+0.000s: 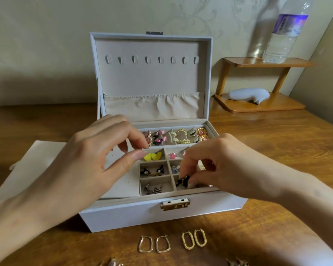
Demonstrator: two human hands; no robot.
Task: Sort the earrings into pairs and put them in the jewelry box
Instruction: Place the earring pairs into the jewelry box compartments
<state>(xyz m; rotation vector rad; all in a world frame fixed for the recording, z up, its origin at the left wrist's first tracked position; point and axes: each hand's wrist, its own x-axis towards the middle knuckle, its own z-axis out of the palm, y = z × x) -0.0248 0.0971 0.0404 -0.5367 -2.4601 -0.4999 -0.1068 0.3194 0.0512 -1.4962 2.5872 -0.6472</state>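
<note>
Most spaces in the jewelry box (161, 214) hold pairs. The right hand (229, 160) pinches black earrings (183, 181) in its grip, at the front right space. The left hand (96, 156) has a loose, empty grip. Some gold hoops (194, 239) wait at the front edge of the bench (277, 217).

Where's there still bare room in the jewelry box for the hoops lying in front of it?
The long section left of the small compartments, against the jewelry box's left wall, is bare. The back row and every visible small compartment hold earrings. Bare table lies between the box and the wooden shelf.
</note>
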